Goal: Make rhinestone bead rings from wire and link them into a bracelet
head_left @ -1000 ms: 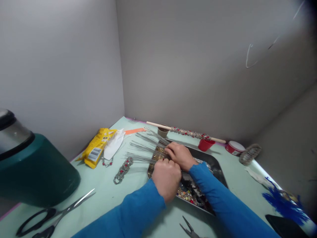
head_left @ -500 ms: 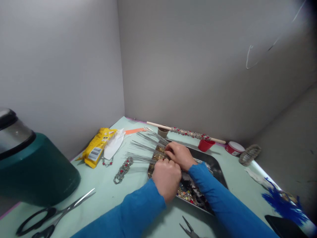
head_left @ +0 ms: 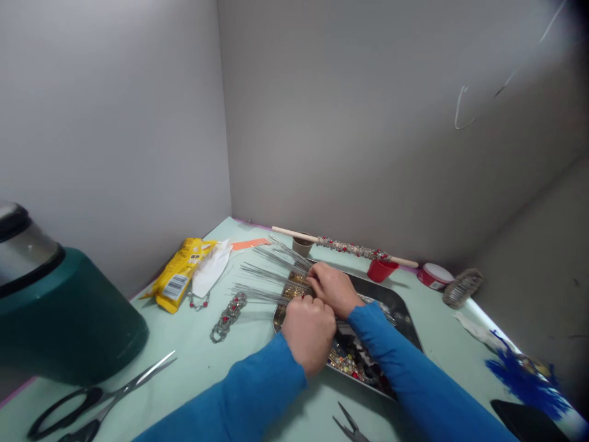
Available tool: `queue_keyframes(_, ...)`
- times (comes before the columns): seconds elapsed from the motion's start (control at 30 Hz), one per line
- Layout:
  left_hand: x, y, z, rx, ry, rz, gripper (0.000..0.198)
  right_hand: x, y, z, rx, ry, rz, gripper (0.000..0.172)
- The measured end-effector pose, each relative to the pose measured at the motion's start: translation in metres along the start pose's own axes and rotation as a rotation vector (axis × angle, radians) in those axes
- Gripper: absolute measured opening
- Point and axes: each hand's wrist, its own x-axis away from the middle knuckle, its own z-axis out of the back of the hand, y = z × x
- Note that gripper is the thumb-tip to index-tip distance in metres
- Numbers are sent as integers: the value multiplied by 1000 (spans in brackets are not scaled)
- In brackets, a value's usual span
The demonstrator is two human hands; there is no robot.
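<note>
Pale green bench (head_left: 193,374) in a grey-walled corner, crowded. Biggest thing on it was a dark green flask (head_left: 69,319) at the left edge, metal collar on top. Next, a metal tray (head_left: 401,307) under the worker's forearms and hands, beads and dark bits inside.

Behind the tray, a wooden rod (head_left: 289,231) lay across a beige cup (head_left: 302,247) and a red cup (head_left: 381,271); its middle stretch was wrapped in red-and-silver beadwork (head_left: 352,247). Scissors (head_left: 123,391) lay in front of the flask, blades toward the tray. Yellow packet (head_left: 181,276) farther back, white paper against its right side.

Thin grey wires (head_left: 262,294) fanned out over the tray's left rim, loose ends above the bench, other ends running in to the hands. Left hand (head_left: 309,334) was curled in a fist around them, knuckles up. Right hand (head_left: 335,288) sat just beyond it, fingers bent in narrow by the wires; fingertips poorly seen, so I could not tell whether it gripped.

Smaller still: a linked beaded band (head_left: 229,317) left of the tray, pliers (head_left: 353,431) at the near edge, jaws parted. Smallest, gold beads (head_left: 294,287) in the tray's far left corner.
</note>
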Motion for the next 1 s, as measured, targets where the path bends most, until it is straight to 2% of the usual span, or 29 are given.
queue_keyframes(0.3, 0, 0, -2, -3, 25, -8, 16, 0, -2, 1, -86, 96, 10, 7)
queue_keyframes(0.63, -1, 2, 4, -5, -15, 14, 19, -1, -2, 11, -333, 271, -29, 13)
queue_keyframes(0.8, 0, 2, 2, -7, 19, 26, 27, -1, 0, 9, -448, 261, -50, 14)
queue_keyframes(1.0, 0, 1, 3, -7, 4, 0, 19, 0, -2, 5, -497, 213, -30, 11)
